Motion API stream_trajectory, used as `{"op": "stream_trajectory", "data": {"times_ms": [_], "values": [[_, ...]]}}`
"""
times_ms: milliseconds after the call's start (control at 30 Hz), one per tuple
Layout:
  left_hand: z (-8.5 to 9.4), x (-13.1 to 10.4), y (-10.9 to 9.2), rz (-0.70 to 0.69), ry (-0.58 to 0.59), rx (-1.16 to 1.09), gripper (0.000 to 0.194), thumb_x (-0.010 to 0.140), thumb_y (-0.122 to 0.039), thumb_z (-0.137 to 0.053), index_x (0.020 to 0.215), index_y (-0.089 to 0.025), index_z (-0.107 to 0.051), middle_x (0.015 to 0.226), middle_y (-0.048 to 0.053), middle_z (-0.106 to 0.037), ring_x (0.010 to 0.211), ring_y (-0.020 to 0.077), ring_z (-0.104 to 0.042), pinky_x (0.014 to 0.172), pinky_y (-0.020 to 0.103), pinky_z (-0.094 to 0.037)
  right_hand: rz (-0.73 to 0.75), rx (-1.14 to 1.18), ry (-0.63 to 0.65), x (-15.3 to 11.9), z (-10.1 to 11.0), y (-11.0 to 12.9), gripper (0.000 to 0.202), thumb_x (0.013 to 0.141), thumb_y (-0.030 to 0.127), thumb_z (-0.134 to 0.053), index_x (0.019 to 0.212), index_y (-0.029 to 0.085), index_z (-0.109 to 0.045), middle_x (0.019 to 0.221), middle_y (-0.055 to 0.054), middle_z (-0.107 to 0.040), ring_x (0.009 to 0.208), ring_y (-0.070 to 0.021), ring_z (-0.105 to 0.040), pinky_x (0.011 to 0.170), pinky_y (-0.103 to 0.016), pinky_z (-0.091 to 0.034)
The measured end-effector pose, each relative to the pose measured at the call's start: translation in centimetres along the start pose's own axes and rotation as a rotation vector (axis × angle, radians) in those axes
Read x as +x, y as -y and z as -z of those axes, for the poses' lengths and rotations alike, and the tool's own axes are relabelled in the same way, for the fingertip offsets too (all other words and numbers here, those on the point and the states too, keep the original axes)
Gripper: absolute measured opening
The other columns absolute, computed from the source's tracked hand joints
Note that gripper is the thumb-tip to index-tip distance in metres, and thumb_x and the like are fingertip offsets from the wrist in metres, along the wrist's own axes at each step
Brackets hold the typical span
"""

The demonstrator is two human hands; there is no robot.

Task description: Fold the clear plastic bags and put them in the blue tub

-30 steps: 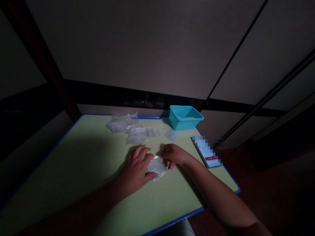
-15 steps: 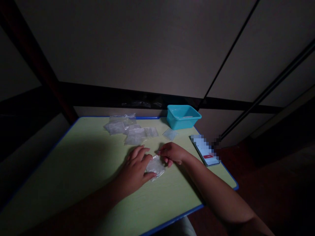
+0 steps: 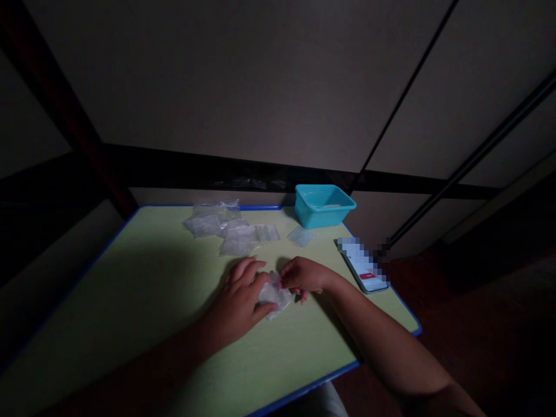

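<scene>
A small clear plastic bag [image 3: 278,298] with whitish contents lies on the table between my hands. My left hand [image 3: 243,295] rests over its left side, fingers spread, with thumb and index finger touching the bag. At the bag's upper right, my right hand [image 3: 306,275] is closed in a pinch on its edge; the fingertips are partly hidden. Beyond my hands, several similar clear bags [image 3: 238,237] lie in a loose overlapping group. One small pale packet [image 3: 301,236] lies apart from them, in front of a turquoise plastic basket [image 3: 324,217].
The pale green table [image 3: 130,278] has a blue edge and stands against panelled cabinet doors [image 3: 243,87]. Something whitish lies inside the basket. A phone [image 3: 365,269] with a lit screen lies along the right edge, near my right forearm. The room is dim.
My right hand has moved slightly down, drawing the bag's upper edge inward over it. My left hand stays almost where it was.
</scene>
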State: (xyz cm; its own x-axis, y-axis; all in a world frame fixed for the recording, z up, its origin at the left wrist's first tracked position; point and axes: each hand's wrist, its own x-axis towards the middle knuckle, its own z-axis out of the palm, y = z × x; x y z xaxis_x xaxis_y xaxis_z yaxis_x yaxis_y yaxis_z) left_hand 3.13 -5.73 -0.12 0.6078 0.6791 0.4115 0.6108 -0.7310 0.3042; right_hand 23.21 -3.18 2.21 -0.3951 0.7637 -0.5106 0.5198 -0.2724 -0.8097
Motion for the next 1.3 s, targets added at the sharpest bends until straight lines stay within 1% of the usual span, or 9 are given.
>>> {"op": "stream_trajectory", "data": {"times_ms": [200, 333, 467, 567, 700, 800, 933, 1100, 1300], "values": [[-0.3, 0.3, 1.2, 0.077, -0.148, -0.179, 0.029, 0.088, -0.024, -0.048, 0.114, -0.014, -0.054, 0.114, 0.014, -0.059, 0.116, 0.0271, -0.049, 0.098, 0.045, -0.043, 0.054, -0.025, 0.028, -0.8, -0.3, 0.6, 0.005, 0.075, 0.013, -0.059, 0.071, 0.015, -0.056, 0.041, 0.011, -0.044, 0.034, -0.0046, -0.045, 0.035, -0.013, -0.042], [-0.8, 0.4, 2.0, 0.121, -0.107, -0.288, 0.030, 0.089, -0.026, -0.044, 0.113, -0.017, -0.059, 0.120, 0.013, -0.061, 0.119, 0.0245, -0.052, 0.101, 0.045, -0.041, 0.197, -0.070, 0.054, -1.3, -0.3, 0.7, 0.004, 0.078, 0.016, -0.056, 0.074, 0.015, -0.057, 0.044, 0.009, -0.047, 0.036, -0.0051, -0.047, 0.035, -0.013, -0.040], [-0.9, 0.4, 2.1, 0.141, -0.041, -0.397, 0.028, 0.090, -0.028, -0.044, 0.108, -0.022, -0.064, 0.118, 0.007, -0.067, 0.115, 0.0228, -0.057, 0.109, 0.050, -0.027, 0.291, -0.073, 0.031, -1.4, -0.1, 0.5, 0.007, 0.077, 0.022, -0.059, 0.076, 0.015, -0.058, 0.048, 0.008, -0.050, 0.038, -0.0053, -0.047, 0.036, -0.015, -0.041], [-0.7, 0.5, 2.0, 0.205, -0.022, -0.533, 0.025, 0.088, -0.030, -0.046, 0.099, -0.022, -0.068, 0.106, 0.004, -0.071, 0.103, 0.0214, -0.062, 0.106, 0.044, -0.032, 0.310, -0.051, -0.008, -1.3, 0.0, 0.5, 0.011, 0.076, 0.026, -0.059, 0.077, 0.015, -0.059, 0.049, 0.008, -0.050, 0.038, -0.0053, -0.046, 0.036, -0.015, -0.040], [-0.5, 0.6, 1.9, 0.312, 0.008, -0.674, 0.025, 0.085, -0.033, -0.050, 0.081, -0.019, -0.069, 0.080, 0.002, -0.070, 0.080, 0.0188, -0.062, 0.083, 0.030, -0.046, 0.346, 0.018, -0.046, -1.0, 0.0, 0.4, 0.019, 0.074, 0.034, -0.063, 0.075, 0.015, -0.058, 0.050, 0.008, -0.048, 0.039, -0.0055, -0.043, 0.037, -0.017, -0.039], [-0.4, 0.7, 1.9, 0.357, 0.004, -0.711, 0.028, 0.083, -0.037, -0.050, 0.071, -0.017, -0.067, 0.069, 0.001, -0.066, 0.069, 0.0174, -0.059, 0.066, 0.025, -0.046, 0.365, 0.058, -0.094, -0.7, 0.0, 0.4, 0.027, 0.070, 0.039, -0.068, 0.069, 0.015, -0.057, 0.051, 0.007, -0.048, 0.042, -0.0054, -0.041, 0.041, -0.018, -0.036], [-0.2, 0.9, 1.8, 0.418, -0.022, -0.764, 0.029, 0.080, -0.038, -0.052, 0.067, -0.016, -0.065, 0.062, 0.000, -0.062, 0.063, 0.0167, -0.058, 0.057, 0.023, -0.044, 0.407, 0.069, -0.160, -0.7, 0.1, 0.7, 0.034, 0.064, 0.042, -0.076, 0.072, 0.013, -0.059, 0.060, 0.005, -0.053, 0.055, -0.0069, -0.045, 0.052, -0.020, -0.037], [-0.4, 1.1, 1.9, 0.494, -0.063, -0.822, 0.028, 0.078, -0.041, -0.054, 0.069, -0.016, -0.065, 0.065, 0.001, -0.067, 0.065, 0.0190, -0.061, 0.059, 0.025, -0.047, 0.489, 0.202, -0.267, -0.1, -0.5, 0.8, 0.038, 0.066, 0.045, -0.076, 0.083, 0.015, -0.061, 0.074, 0.001, -0.058, 0.066, -0.0098, -0.051, 0.062, -0.022, -0.041], [-0.3, 1.2, 2.0, 0.553, -0.085, -0.862, 0.028, 0.075, -0.043, -0.057, 0.074, -0.017, -0.067, 0.074, 0.003, -0.071, 0.074, 0.0225, -0.065, 0.068, 0.029, -0.050, 0.458, 0.352, -0.300, 1.8, -2.0, -0.1, 0.037, 0.064, 0.045, -0.077, 0.068, 0.015, -0.057, 0.058, 0.005, -0.053, 0.052, -0.0067, -0.043, 0.051, -0.020, -0.033]]}}
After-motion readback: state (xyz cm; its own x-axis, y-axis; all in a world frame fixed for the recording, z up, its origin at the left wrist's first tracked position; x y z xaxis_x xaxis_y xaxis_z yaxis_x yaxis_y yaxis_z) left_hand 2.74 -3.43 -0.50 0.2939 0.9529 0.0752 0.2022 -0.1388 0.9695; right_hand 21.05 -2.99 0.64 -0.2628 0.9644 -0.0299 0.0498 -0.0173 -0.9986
